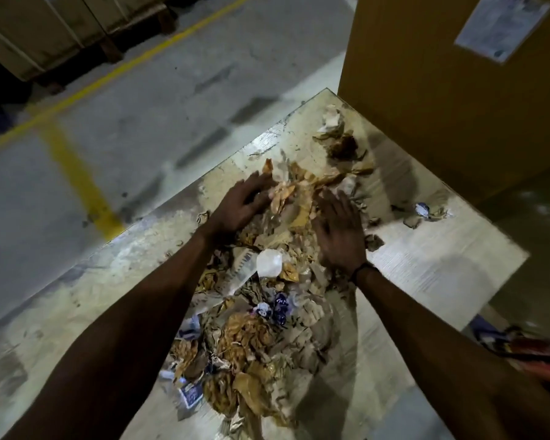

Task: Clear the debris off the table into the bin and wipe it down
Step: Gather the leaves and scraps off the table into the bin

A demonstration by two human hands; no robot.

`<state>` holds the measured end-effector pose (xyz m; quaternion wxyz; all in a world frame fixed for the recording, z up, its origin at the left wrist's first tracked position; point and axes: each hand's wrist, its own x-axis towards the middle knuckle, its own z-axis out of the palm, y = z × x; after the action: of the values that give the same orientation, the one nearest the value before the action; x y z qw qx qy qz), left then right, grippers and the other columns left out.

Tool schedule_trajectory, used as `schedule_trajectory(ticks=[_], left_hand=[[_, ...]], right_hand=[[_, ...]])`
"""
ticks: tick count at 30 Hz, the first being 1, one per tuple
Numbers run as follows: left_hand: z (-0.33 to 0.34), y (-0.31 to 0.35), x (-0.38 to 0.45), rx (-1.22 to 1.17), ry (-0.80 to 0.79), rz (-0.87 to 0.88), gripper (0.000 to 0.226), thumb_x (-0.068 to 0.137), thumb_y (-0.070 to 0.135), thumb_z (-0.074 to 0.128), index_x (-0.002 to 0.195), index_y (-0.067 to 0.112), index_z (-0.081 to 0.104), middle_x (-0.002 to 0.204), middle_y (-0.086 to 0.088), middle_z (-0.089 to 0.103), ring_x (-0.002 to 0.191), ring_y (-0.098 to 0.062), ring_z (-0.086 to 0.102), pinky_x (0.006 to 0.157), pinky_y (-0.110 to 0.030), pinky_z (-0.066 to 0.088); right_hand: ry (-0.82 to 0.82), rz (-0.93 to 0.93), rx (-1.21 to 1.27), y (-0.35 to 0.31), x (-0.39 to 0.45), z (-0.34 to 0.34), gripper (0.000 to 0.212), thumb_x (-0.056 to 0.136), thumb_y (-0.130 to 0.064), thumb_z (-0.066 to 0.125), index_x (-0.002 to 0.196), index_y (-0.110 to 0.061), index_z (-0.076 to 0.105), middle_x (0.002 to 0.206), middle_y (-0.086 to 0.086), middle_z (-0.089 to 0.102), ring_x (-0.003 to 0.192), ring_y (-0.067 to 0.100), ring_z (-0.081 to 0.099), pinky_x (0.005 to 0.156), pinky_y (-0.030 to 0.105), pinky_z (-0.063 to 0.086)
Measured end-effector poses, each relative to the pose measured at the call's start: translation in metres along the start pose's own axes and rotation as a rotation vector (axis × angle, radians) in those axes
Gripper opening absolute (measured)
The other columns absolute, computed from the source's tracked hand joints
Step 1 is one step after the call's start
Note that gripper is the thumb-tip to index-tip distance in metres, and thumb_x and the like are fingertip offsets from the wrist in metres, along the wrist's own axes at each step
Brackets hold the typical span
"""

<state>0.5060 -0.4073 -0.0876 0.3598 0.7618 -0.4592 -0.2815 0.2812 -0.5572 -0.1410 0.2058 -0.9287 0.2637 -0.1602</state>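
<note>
Raking the scraps (pixel 261 312) in the middle of the frame into one heap on the table (pixel 426 274), easier to scoop. Left hand (pixel 240 206) and right hand (pixel 338 231) spread flat, pressing on top. No bin in sight.

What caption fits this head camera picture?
Both hands, left and right, rest open on a pile of paper debris on the table.

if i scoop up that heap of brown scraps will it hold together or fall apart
Probably falls apart: the debris pile looks like loose, torn, crumpled paper bits. Likely light and floppy, so pieces may slip out between the left hand and right hand.
</note>
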Motion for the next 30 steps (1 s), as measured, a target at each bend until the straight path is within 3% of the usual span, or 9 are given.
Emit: schedule_trajectory(ticks=[3, 6, 10, 13, 16, 19, 25, 27, 30], left_hand=[[0.0, -0.003, -0.029, 0.059, -0.079, 0.042, 0.044, 0.108, 0.047, 0.053, 0.15, 0.035, 0.057, 0.165, 0.004, 0.044, 0.155, -0.007, 0.032, 0.118, -0.029, 0.032], [0.0, -0.002, -0.055, -0.042, -0.085, 0.056, 0.039, 0.104, 0.041, 0.06, 0.139, 0.026, 0.068, 0.155, 0.005, 0.057, 0.15, -0.008, 0.044, 0.12, -0.035, 0.041], [0.0, 0.011, -0.058, 0.047, 0.29, 0.095, 0.037, 0.099, 0.046, 0.056, 0.113, 0.014, 0.07, 0.128, -0.001, 0.064, 0.122, -0.021, 0.06, 0.102, -0.047, 0.051], [0.001, 0.031, -0.022, 0.112, 0.366, 0.127, 0.035, 0.093, 0.046, 0.06, 0.114, 0.017, 0.059, 0.124, -0.001, 0.055, 0.118, -0.022, 0.052, 0.101, -0.045, 0.047], [0.008, 0.054, 0.034, 0.153, 0.311, 0.143, 0.047, 0.091, 0.048, 0.067, 0.129, 0.022, 0.055, 0.137, -0.001, 0.052, 0.128, -0.023, 0.05, 0.106, -0.05, 0.045], [0.016, 0.071, 0.099, 0.221, 0.239, 0.128, 0.065, 0.088, 0.059, 0.068, 0.143, 0.028, 0.052, 0.154, -0.004, 0.045, 0.141, -0.026, 0.045, 0.113, -0.055, 0.041], [0.05, 0.085, 0.202, 0.231, 0.122, 0.06, 0.082, 0.078, 0.083, 0.064, 0.148, 0.042, 0.053, 0.169, -0.004, 0.033, 0.153, -0.028, 0.037, 0.122, -0.056, 0.034], [0.066, 0.082, 0.221, 0.238, 0.001, 0.045, 0.079, 0.079, 0.085, 0.059, 0.146, 0.043, 0.056, 0.17, -0.004, 0.032, 0.152, -0.025, 0.039, 0.122, -0.054, 0.037], [0.078, 0.071, 0.219, 0.294, -0.072, 0.13, 0.056, 0.092, 0.074, 0.058, 0.135, 0.038, 0.066, 0.168, -0.003, 0.036, 0.148, -0.022, 0.045, 0.118, -0.052, 0.044]], right_hand=[[-0.123, 0.033, 0.083, -0.031, -0.024, -0.007, 0.05, 0.105, -0.041, 0.047, 0.152, -0.023, 0.053, 0.17, 0.003, 0.037, 0.159, 0.027, 0.025, 0.128, 0.055, 0.025], [-0.221, 0.017, 0.191, -0.054, -0.052, -0.018, 0.053, 0.108, -0.047, 0.041, 0.157, -0.028, 0.047, 0.173, -0.001, 0.03, 0.162, 0.02, 0.016, 0.131, 0.046, 0.018], [-0.132, 0.062, 0.311, -0.049, -0.06, -0.045, 0.053, 0.103, -0.046, 0.048, 0.153, -0.028, 0.055, 0.169, -0.001, 0.037, 0.16, 0.018, 0.025, 0.128, 0.039, 0.026], [0.012, 0.123, 0.29, -0.021, -0.035, -0.074, 0.048, 0.1, -0.04, 0.05, 0.144, -0.026, 0.062, 0.16, -0.001, 0.048, 0.151, 0.021, 0.038, 0.119, 0.039, 0.039], [0.149, 0.201, 0.213, 0.025, -0.008, -0.098, 0.045, 0.1, -0.038, 0.053, 0.14, -0.021, 0.066, 0.157, 0.007, 0.05, 0.146, 0.028, 0.045, 0.113, 0.05, 0.045], [0.202, 0.307, 0.159, 0.073, 0.008, -0.107, 0.05, 0.1, -0.042, 0.054, 0.141, -0.017, 0.066, 0.162, 0.012, 0.044, 0.15, 0.034, 0.041, 0.114, 0.046, 0.044], [0.175, 0.415, 0.051, 0.15, 0.012, -0.071, 0.067, 0.103, -0.064, 0.05, 0.148, -0.015, 0.058, 0.165, 0.012, 0.042, 0.153, 0.041, 0.037, 0.117, 0.055, 0.039], [0.175, 0.415, -0.057, 0.153, 0.009, -0.062, 0.063, 0.103, -0.057, 0.054, 0.153, -0.019, 0.054, 0.169, 0.015, 0.035, 0.157, 0.041, 0.028, 0.121, 0.057, 0.034], [0.217, 0.394, -0.109, 0.141, 0.008, -0.059, 0.06, 0.106, -0.047, 0.055, 0.158, -0.019, 0.047, 0.171, 0.017, 0.03, 0.158, 0.044, 0.022, 0.126, 0.06, 0.026]])
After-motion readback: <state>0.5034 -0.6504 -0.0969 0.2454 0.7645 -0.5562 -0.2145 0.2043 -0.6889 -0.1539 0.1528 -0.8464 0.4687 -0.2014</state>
